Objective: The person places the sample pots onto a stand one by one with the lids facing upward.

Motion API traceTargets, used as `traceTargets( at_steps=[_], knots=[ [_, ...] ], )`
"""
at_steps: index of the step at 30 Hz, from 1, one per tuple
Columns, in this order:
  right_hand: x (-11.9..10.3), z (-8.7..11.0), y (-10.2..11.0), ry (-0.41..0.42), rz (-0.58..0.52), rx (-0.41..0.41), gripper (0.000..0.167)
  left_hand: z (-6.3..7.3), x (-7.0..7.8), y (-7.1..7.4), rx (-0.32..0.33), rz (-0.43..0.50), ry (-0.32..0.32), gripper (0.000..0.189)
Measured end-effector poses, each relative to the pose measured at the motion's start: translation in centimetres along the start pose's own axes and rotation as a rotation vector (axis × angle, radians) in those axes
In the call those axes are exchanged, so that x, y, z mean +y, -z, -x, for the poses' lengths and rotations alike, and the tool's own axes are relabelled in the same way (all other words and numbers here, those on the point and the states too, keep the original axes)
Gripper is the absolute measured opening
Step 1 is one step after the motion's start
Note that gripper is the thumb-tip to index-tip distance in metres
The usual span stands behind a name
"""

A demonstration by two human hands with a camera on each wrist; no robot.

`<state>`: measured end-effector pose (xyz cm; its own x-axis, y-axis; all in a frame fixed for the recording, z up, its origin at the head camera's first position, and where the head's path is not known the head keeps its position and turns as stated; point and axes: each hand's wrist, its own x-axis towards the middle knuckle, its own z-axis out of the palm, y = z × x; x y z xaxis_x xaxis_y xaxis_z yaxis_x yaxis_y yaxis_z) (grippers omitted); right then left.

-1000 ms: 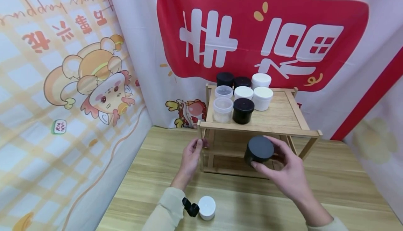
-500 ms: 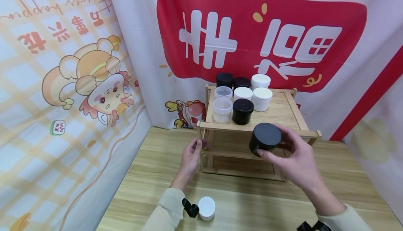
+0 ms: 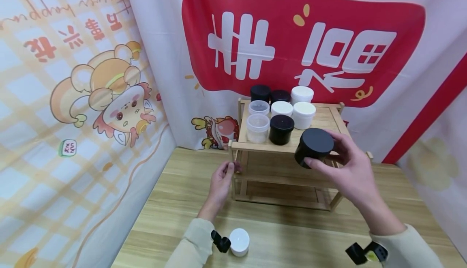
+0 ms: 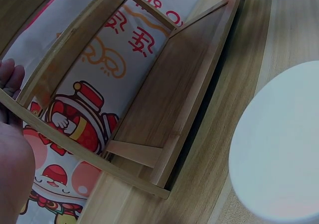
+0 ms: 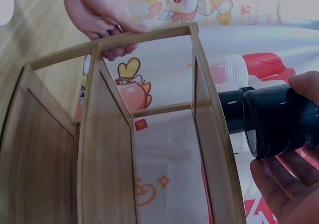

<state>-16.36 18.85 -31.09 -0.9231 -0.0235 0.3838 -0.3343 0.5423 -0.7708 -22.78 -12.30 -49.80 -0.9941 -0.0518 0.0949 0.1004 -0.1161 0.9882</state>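
Observation:
My right hand [image 3: 352,174] grips a black lidded jar [image 3: 313,148] by its side, thumb in front, in the air before the top right of a wooden shelf rack [image 3: 330,118]. In the right wrist view the black jar [image 5: 284,119] lies between thumb and fingers. Fingers of my left hand [image 3: 220,181] curl round the rack's front left post. On the top board stand several jars: black ones such as the front black jar [image 3: 281,131], white ones such as the right white jar [image 3: 303,116], and two clear jars, one the front clear jar [image 3: 258,130].
A white jar [image 3: 239,241] stands on the wood-grain surface [image 3: 284,235], beside my left wrist. Its round white lid [image 4: 281,144] looms large in the left wrist view. Printed cloth [image 3: 157,24] hangs behind and at both sides of the rack.
My right hand has raised the black jar from in front of the lower shelves to about the top board's front edge, moving slightly right. The left hand keeps its hold on the post.

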Motion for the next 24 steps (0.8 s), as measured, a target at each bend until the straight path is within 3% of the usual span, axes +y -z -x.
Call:
traceTargets(
  at_steps=[17, 24],
  knots=[
    [1.1, -2.8, 0.3, -0.173, -0.007, -0.039, 0.081, 0.0, -0.1, 0.2, -0.009, -0.009, 0.010, 0.058],
    [1.7, -3.7, 0.0, -0.206, -0.027, -0.044, 0.081, -0.1, -0.2, 0.2, -0.006, -0.012, 0.013, 0.060]
  ],
)
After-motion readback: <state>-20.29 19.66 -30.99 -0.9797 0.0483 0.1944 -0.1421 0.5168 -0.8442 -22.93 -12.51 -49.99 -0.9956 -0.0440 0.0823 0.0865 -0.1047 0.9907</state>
